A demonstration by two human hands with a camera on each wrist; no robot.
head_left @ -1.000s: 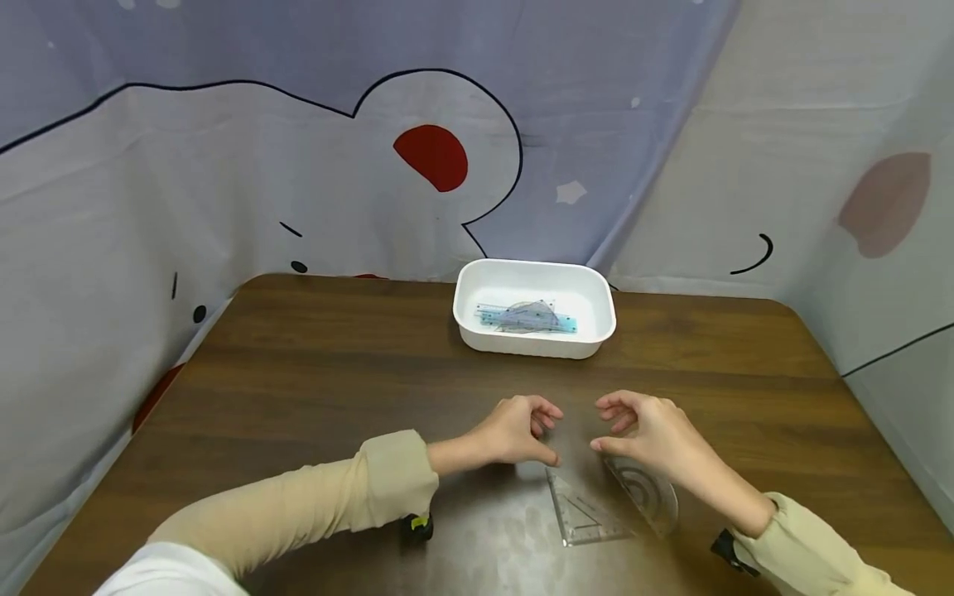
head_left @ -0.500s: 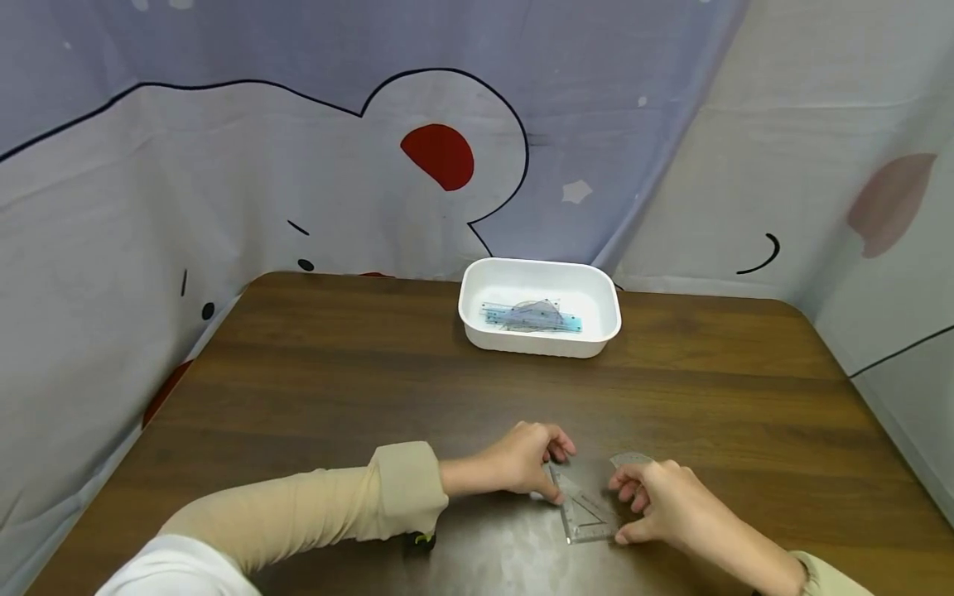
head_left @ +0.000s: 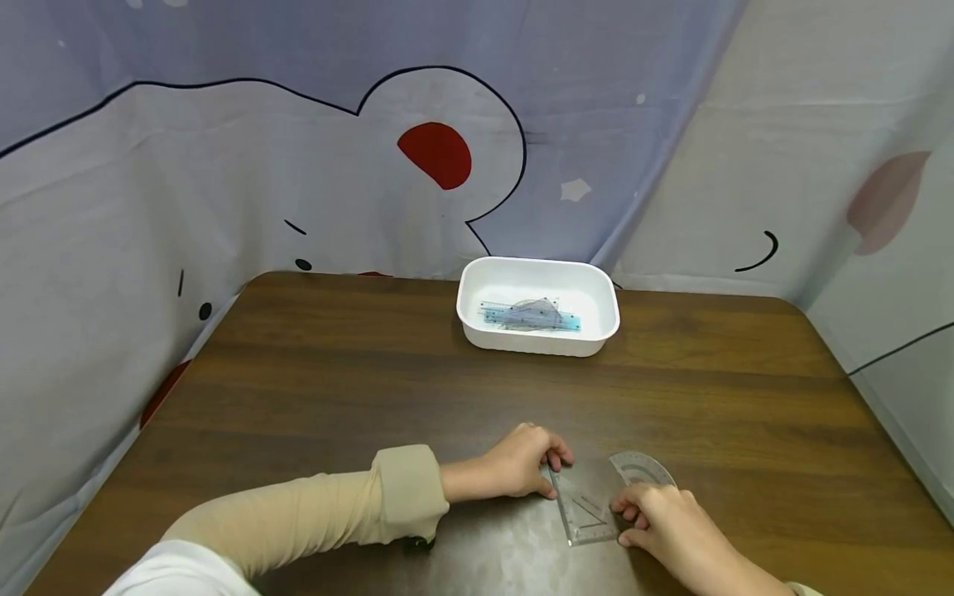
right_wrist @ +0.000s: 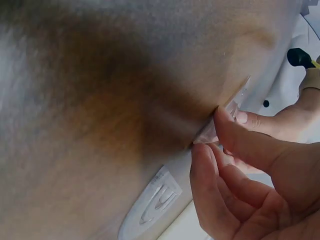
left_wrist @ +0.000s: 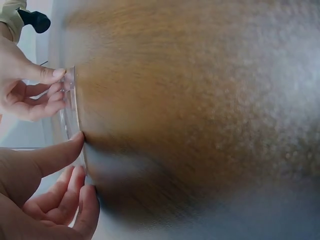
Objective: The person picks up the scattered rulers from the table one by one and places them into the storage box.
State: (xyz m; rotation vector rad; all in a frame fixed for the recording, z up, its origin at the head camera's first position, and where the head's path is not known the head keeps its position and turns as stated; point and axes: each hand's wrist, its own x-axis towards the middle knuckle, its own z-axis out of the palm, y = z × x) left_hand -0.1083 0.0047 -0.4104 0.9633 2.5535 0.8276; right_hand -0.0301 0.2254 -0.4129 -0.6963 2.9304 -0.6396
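A clear triangular set square (head_left: 585, 513) lies on the brown table near its front. My left hand (head_left: 510, 465) pinches its upper left corner, thumb on one side and fingertips on the other. At the lower right corner, my right hand (head_left: 674, 526) grips with thumb and index finger, as the right wrist view shows up close on the set square (right_wrist: 220, 122). A clear protractor (head_left: 643, 468) lies flat just beyond the right hand, which covers its lower part; the right wrist view shows the protractor (right_wrist: 152, 202) beside the fingers, untouched by their tips.
A white plastic bin (head_left: 537, 343) stands at the back of the table (head_left: 335, 356), with blue-tinted rulers (head_left: 562, 321) and other clear drawing pieces inside. Behind the table hangs a printed cloth (head_left: 298, 165), which also runs along both sides.
Both hands have come down toward the table's front, from hovering apart with nothing held to pinching the set square's corners. The protractor's curved far edge now shows beyond the right hand.
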